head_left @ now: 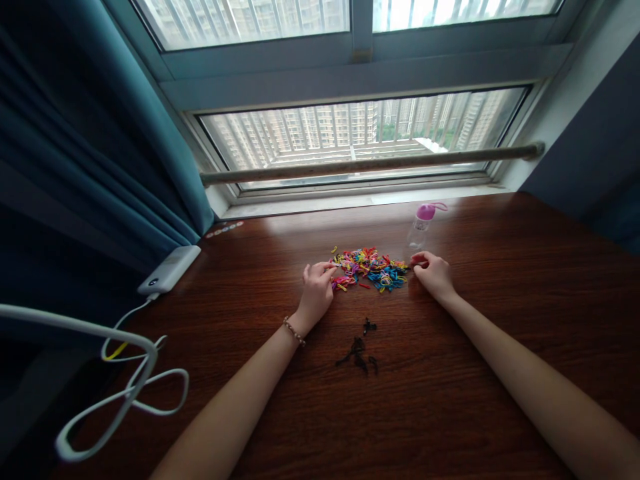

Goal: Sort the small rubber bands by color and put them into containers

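A loose pile of small colourful bands (370, 265) lies on the dark wooden table. My left hand (317, 287), with a beaded bracelet at the wrist, is at the pile's left edge, thumb and fingertips touching the bands there. At the pile's right edge is my right hand (433, 272), its fingers curled in a pinch; what it holds, if anything, is too small to make out. Nearer to me, between my forearms, lie several black bands (358, 353) and a smaller black clump (369, 326).
A clear bottle with a pink lid (420, 225) stands behind my right hand. On the left are a white power bank (170, 270) and a looped white cable (145, 373). A window with a rail (370, 165) rises behind the table (430, 413).
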Demonstrator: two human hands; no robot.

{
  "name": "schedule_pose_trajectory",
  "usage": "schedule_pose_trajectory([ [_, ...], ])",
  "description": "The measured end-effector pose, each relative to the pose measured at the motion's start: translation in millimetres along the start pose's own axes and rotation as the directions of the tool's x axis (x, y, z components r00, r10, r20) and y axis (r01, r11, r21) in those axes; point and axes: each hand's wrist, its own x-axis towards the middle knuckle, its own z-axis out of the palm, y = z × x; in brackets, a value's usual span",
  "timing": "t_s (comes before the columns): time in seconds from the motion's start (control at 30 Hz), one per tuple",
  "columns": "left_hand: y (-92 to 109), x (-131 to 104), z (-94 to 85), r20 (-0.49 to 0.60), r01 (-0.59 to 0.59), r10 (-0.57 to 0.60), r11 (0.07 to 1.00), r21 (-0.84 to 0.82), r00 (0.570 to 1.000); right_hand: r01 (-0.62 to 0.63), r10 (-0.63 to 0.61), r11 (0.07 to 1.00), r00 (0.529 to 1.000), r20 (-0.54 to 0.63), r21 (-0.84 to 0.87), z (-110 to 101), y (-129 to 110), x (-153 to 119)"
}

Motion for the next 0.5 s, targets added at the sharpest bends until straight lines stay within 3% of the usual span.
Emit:
schedule_pose_trajectory([
  [0.1,-1.0,1.8,-2.6,-0.124,0.017,-0.036,0.988,-0.150,0.992,0.063,-0.059,0.997,0.995,0.085,-0.041,3.8,-0.6,-1.6],
  [0.17,-0.8,2.3,-4.8,-0.137,0.025,-0.060,0.969,-0.247,0.989,0.117,-0.116,0.993,0.988,0.103,-0.004,6.1,-0.8,-2.3],
  [0.37,9.3,-1.7,-6.1,0.011,0.021,-0.018,0.899,-0.437,1.000,0.111,-0.128,0.924,0.992,0.021,0.366,8.4,1.0,-1.7],
  [0.5,26.9,-8.3,-5.7,0.083,-0.087,0.148,0.859,-0.504,0.985,0.096,-0.111,0.823,0.994,-0.007,0.560,7.7,-1.8,-1.6],
])
